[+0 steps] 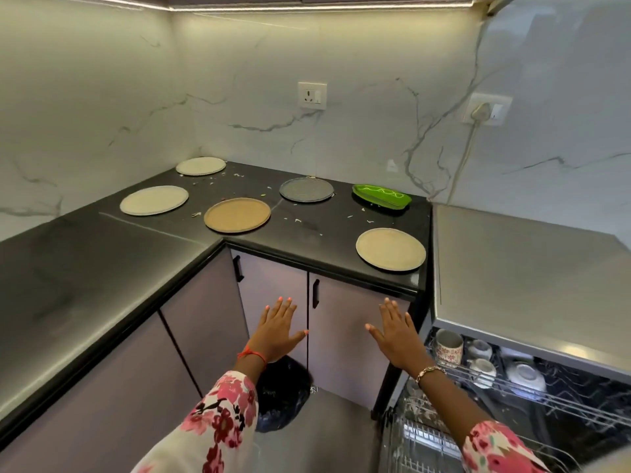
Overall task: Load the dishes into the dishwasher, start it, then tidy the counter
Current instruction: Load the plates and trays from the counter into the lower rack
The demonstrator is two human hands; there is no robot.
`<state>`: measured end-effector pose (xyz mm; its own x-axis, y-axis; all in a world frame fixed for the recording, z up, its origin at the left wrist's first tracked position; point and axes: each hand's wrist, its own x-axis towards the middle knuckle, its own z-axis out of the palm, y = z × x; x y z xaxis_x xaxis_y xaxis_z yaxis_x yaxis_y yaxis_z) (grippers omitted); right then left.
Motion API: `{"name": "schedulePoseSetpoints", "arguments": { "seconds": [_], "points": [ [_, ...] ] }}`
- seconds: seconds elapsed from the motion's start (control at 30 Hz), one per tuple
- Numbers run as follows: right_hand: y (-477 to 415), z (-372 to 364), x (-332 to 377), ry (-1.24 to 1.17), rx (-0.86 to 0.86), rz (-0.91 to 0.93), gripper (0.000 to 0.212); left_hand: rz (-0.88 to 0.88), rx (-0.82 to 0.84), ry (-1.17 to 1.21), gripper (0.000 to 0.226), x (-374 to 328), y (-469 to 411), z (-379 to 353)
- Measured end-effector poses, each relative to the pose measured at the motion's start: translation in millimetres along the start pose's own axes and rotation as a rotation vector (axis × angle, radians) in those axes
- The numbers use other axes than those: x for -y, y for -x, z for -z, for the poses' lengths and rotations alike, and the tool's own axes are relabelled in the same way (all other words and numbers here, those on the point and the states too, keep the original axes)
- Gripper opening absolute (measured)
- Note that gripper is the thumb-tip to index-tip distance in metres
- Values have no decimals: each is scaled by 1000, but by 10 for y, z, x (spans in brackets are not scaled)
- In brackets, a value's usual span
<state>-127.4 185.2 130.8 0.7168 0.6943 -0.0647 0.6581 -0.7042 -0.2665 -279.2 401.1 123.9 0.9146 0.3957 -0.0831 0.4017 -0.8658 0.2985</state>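
My left hand (278, 331), right hand (396, 336): fingers were spread, empty. Risk I judged: flat plate (391, 249) sliding off counter (102, 268) edge when pried up.

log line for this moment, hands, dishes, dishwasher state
left hand: open, empty | right hand: open, empty | counter: five round plates, green dish, crumbs | dishwasher: open, cups inside

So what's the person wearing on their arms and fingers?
The left sleeve and right sleeve are white with pink and dark red flowers. A red-orange thread goes round the left wrist, and a gold-coloured chain bracelet round the right. The nails on the left are painted pink-orange.
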Motion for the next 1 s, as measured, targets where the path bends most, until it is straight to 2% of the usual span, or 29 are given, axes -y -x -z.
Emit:
{"name": "schedulePoseSetpoints", "arguments": {
  "seconds": [0.1, 0.27, 0.4, 0.53, 0.7, 0.83, 1.0],
  "points": [
    [-486, 40, -189, -23, -30, -43, 68, -31, -6, 3, 113, 19, -542, -18],
    [-1325, 178, -494, -99, -107, -115, 64, -69, -20, 17, 109, 20, -1496, -44],
    [-1868, 290, -733, -68, -84, -166, 64, -86, -9, 30, 107, -66, -2167, 4],
    [-2299, 438, -898, -38, -64, -297, 71, -115, 37, 6, 109, -127, -2683, 63],
    [-2642, 523, -1060, -59, -62, -454, 75, -145, 86, -38, 116, -110, -3066, 20],
    [-2808, 620, -1133, -105, -35, -605, 85, -201, -14, -63, 121, -8, -3120, -76],
    [-2880, 630, -1268, -448, -32, -760, 96, -215, -36, -52, 114, 21, -3113, -92]
  ]
}}
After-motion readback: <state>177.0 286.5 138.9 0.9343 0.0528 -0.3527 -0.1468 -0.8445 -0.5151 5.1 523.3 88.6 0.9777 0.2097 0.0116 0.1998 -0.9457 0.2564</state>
